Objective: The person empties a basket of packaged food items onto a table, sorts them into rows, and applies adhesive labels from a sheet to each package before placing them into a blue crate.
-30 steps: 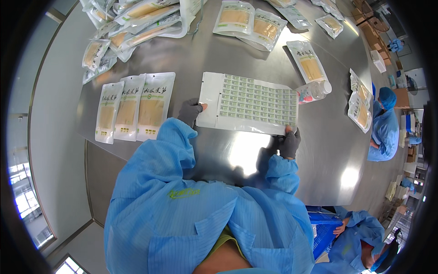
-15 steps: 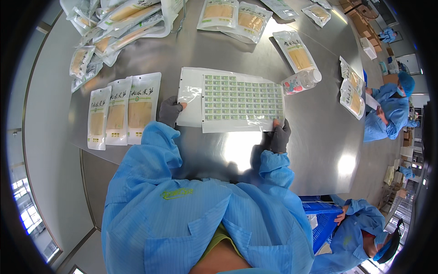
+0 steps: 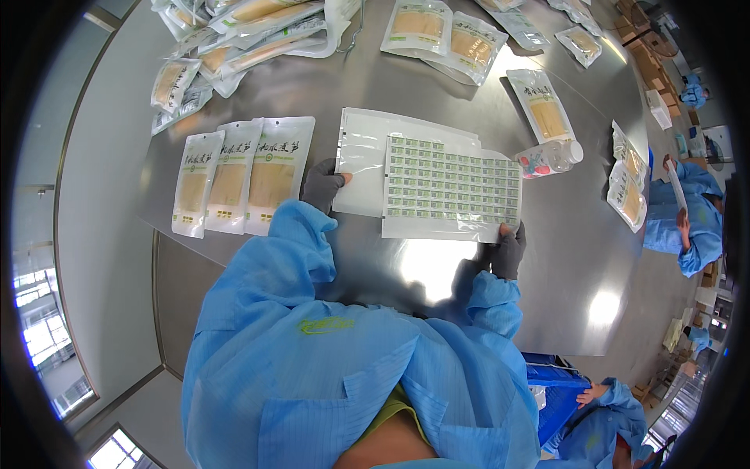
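Observation:
A sheet of small green-and-white labels [image 3: 453, 184] lies over a plain white backing sheet [image 3: 361, 160] in front of me. My left hand [image 3: 323, 186], in a dark grey glove with bare fingertips, pinches the left edge of the white sheet, thumb on top. At the lower right corner my right hand [image 3: 508, 252], gloved the same way, grips the label sheet. Left of my left hand, white pouches with tan contents [image 3: 273, 184] lie overlapping in a row. A clear bottle [image 3: 551, 159] rests on its side past the sheet's upper right, against another pouch [image 3: 541, 108].
The steel table [image 3: 437, 313] reflects bright light. A heap of pouches [image 3: 262, 31] fills the far left; more pouches [image 3: 422, 27] lie at the back and right edge. A blue crate [image 3: 558, 395] stands at lower right beside a co-worker's hand [image 3: 591, 393]. Another person [image 3: 687, 211] holds paper.
My view has shifted, so the table and its contents sit further right. The sheets tilt slightly, right end lower. Both hands keep their hold. The person at right has raised a paper.

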Demonstrator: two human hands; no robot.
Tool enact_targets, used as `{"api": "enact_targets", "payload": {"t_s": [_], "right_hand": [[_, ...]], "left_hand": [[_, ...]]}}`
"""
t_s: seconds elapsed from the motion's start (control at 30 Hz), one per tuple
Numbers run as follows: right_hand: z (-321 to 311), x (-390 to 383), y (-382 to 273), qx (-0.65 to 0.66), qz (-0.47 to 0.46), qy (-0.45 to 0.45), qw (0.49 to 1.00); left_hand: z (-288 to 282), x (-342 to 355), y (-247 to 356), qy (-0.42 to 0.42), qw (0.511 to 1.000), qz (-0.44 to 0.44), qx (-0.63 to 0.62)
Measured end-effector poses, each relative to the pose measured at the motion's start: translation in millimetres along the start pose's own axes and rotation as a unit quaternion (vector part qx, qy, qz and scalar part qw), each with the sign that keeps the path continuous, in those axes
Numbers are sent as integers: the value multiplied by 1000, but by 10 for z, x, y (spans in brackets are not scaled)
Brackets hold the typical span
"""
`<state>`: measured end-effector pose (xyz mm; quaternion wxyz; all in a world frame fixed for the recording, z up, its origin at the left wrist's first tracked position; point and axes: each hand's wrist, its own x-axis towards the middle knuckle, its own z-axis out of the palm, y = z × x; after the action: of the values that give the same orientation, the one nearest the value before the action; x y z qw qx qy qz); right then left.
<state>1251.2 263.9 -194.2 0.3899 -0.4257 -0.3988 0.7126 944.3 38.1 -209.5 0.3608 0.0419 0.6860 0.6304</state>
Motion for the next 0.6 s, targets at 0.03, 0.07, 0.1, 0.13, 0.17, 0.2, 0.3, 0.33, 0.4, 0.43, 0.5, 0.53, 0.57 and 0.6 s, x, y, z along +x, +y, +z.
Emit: {"api": "enact_targets", "payload": {"t_s": [0.03,0.07,0.1,0.13,0.17,0.2,0.3,0.33,0.4,0.43,0.5,0.53,0.57,0.6], "right_hand": [[24,1,2,-4,0,-4,1000],[29,-2,-9,-10,0,-5,1000],[29,-3,-14,-15,-1,-6,1000],[5,12,-5,-29,-4,-10,1000],[-41,38,18,-43,-8,-14,999],[-85,67,39,-57,-12,-18,998],[-191,156,105,-75,-13,-29,997],[-218,186,128,-70,-13,-25,997],[-198,236,186,-55,-8,-23,998],[-200,252,197,-45,-6,-21,999],[-113,251,214,-19,3,-23,1000],[-54,252,210,-9,6,-27,1000],[-19,266,221,-14,10,-33,999],[14,280,233,-19,13,-38,999]], "left_hand": [[-23,23,-41,0,1000,2,0],[-25,37,-66,4,1000,6,-2],[-29,53,-80,7,1000,6,3],[-33,70,-87,11,1000,7,9],[-30,85,-81,13,1000,8,15],[-29,94,-69,11,1000,9,13],[-33,72,30,7,1000,8,12],[-23,51,77,8,1000,4,12],[-41,31,118,11,1000,-1,15],[-29,39,109,10,1000,-2,15],[3,67,112,30,999,-3,38],[-5,82,99,30,998,12,62],[15,105,68,23,996,26,81],[-2,117,49,28,997,24,73]]}}
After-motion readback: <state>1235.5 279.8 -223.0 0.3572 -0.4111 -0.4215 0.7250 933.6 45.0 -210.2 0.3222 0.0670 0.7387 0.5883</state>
